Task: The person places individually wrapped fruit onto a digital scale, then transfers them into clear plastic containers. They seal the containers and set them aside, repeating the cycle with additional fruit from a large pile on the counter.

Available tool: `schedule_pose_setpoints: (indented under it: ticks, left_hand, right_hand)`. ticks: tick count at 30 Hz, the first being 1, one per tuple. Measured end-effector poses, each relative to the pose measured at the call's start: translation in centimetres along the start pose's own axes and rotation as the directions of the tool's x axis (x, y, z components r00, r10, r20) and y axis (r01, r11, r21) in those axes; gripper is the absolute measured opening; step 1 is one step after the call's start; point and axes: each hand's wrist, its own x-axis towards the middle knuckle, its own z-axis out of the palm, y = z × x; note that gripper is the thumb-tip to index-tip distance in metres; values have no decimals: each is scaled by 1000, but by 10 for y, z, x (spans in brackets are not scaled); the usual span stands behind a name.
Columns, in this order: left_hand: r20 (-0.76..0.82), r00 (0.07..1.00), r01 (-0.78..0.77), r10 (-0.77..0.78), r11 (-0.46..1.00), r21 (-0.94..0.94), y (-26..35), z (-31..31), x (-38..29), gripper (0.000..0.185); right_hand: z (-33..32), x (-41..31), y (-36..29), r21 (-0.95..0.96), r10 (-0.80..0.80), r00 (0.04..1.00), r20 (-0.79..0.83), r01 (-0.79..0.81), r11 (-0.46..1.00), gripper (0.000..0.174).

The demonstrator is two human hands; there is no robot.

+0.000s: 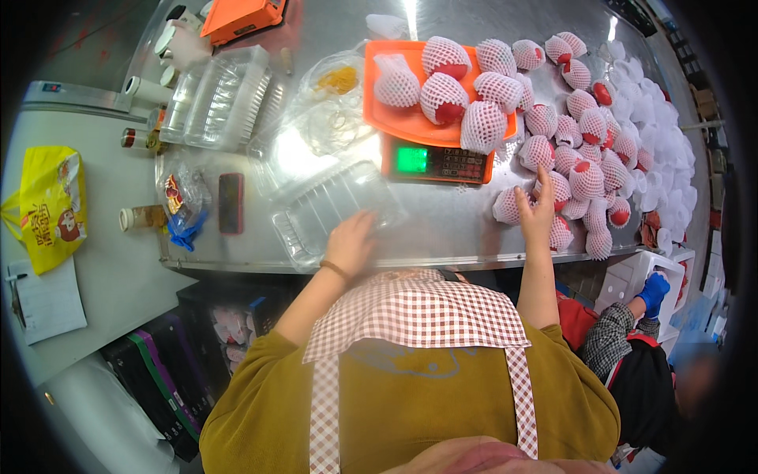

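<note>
My left hand is at the near right part of a clear plastic clamshell tray lying on the metal table; it is blurred, and whether its fingers grip the rim I cannot tell. My right hand has its fingers spread against red fruits in white foam nets at the near left side of a large pile. Between and beyond the hands stands a scale with a lit green display. Its orange pan holds several foam-netted fruits.
Stacked clear plastic trays, a phone, a jar and a plastic bag with blue wrapping lie left. Empty foam nets are heaped far right. A co-worker's blue-gloved hand is below the table's right end.
</note>
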Motion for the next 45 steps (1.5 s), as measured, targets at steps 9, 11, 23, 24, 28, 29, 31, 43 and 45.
schedule_pose_setpoints:
  ticks: [9,11,23,24,28,29,31,43,45]
  left_hand:
    - [52,989,-142,141,990,14,-36,11,-15,33]
    - [99,980,-174,172,985,17,-44,8,-8,34]
    - [257,966,-47,29,997,61,-23,-31,36,43]
    - [210,978,-25,21,1000,15,-17,-31,42,43]
    - [81,997,-5,16,991,-134,-1,-27,61,37]
    - [58,997,-48,56,991,-122,1,-25,65,35]
    - [7,990,-136,137,985,-107,4,-22,71,31]
    - [-78,983,-175,165,974,-147,23,-5,80,23]
    - [-89,983,-170,159,975,-143,23,-5,80,22]
  right_hand:
    - [11,1,-5,46,-60,998,-17,61,997,59]
    - [12,2,-5,7,-70,997,-22,71,997,56]
    - [-132,40,118,-377,-146,816,-559,-94,921,53]
    - [-147,40,140,-291,8,787,-617,-237,927,54]
    - [-188,46,209,-4,344,706,-620,-441,898,62]
    - [-192,51,219,-38,309,751,-584,-405,913,64]
    - [-196,66,229,-29,363,775,-517,-439,898,67]
    - [-179,142,221,-242,288,857,-426,-416,877,88]
    - [-194,144,234,-163,319,781,-536,-467,869,89]
